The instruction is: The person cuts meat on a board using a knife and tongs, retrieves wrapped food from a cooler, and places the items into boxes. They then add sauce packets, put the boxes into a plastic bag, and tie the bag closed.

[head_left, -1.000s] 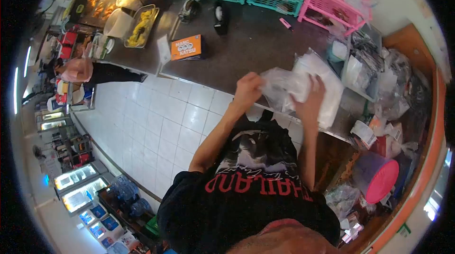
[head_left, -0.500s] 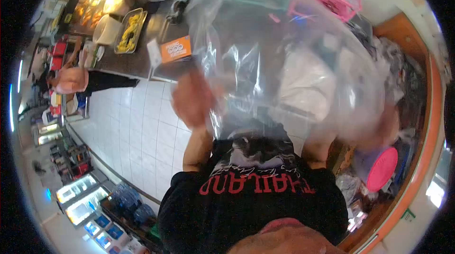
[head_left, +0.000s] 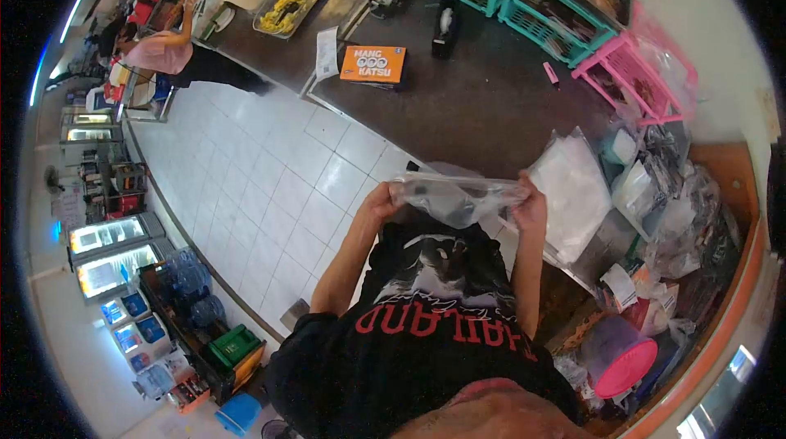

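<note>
A clear plastic bag (head_left: 454, 198) is stretched between my two hands in front of my chest. My left hand (head_left: 381, 200) is closed on its left end, and my right hand (head_left: 530, 203) grips the opposite end. Just beyond my right hand, a stack of white plastic bags (head_left: 571, 193) lies at the table's near right corner. The dark table (head_left: 467, 103) carries an orange box (head_left: 373, 64), a white paper slip (head_left: 327, 53) and a black stapler-like object (head_left: 444, 28).
Teal baskets (head_left: 544, 26) and a pink basket (head_left: 630, 75) line the back. Bundled plastic (head_left: 684, 226) and a pink-lidded container (head_left: 622, 357) crowd the right side. A tray of yellow food (head_left: 293, 1) stands far left. A person in pink (head_left: 168, 54) stands at another counter.
The big clear bag, spread wide over the table and blurred, has come down toward my chest and is gathered narrow between my hands. The view has turned, showing more of the table.
</note>
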Tool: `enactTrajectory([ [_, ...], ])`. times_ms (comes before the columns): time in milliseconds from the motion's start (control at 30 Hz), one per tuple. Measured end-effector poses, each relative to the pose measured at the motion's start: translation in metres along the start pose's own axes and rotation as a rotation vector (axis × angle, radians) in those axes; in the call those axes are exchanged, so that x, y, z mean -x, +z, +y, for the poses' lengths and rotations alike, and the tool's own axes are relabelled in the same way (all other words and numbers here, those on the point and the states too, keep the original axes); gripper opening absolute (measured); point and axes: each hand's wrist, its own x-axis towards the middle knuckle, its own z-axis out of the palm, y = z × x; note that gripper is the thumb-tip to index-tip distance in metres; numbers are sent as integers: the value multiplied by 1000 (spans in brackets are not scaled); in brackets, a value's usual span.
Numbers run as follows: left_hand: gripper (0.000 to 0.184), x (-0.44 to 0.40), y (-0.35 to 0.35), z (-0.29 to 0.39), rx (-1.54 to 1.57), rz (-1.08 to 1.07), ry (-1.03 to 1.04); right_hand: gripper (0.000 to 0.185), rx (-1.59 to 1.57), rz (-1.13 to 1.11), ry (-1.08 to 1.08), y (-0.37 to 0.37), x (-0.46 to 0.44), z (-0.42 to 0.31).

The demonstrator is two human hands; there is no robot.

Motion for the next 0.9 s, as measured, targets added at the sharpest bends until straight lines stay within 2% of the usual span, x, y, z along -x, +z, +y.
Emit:
enactTrajectory([
  [33,25,3,-1,6,-44,13,-46,17,-311,-249,40,-5,-12,-6],
  [100,28,14,-5,12,-135,38,-146,17,-429,-217,49,-5,-31,-18],
  [133,31,22,8,20,-118,0,-43,18,-490,-198,51,2,-40,-16],
  [200,38,48,54,44,-73,-68,154,21,86,66,-64,25,-61,0],
  [233,39,53,57,65,-17,-16,268,22,405,66,-72,45,-69,11],
  [300,40,53,56,102,-663,266,472,30,1074,39,-116,103,-91,35],
  [333,40,54,52,116,-989,412,557,37,1281,-45,-237,126,-113,53],
  [367,38,54,33,120,-919,546,549,43,1484,-132,-356,150,-139,70],
  [400,37,55,15,124,-837,676,544,55,1667,-172,-570,181,-163,89],
  [433,35,65,0,129,-705,690,502,67,1840,-214,-793,220,-185,108],
  [500,31,79,-12,147,-535,727,452,93,1988,-460,-858,294,-224,143],
  [567,27,98,2,161,-458,783,425,104,2313,-411,-983,316,-266,194],
  [667,27,115,20,191,-538,836,396,113,2620,-535,-607,314,-309,219],
  [767,33,119,25,216,-735,856,436,111,2430,-377,-560,315,-286,197],
  [800,33,120,36,223,-823,870,467,109,2358,-299,-607,302,-274,185],
  [833,36,119,51,230,-911,764,444,108,2298,-228,-624,289,-253,166],
  [900,33,90,56,226,-987,686,335,107,2178,-83,-636,269,-200,124],
])
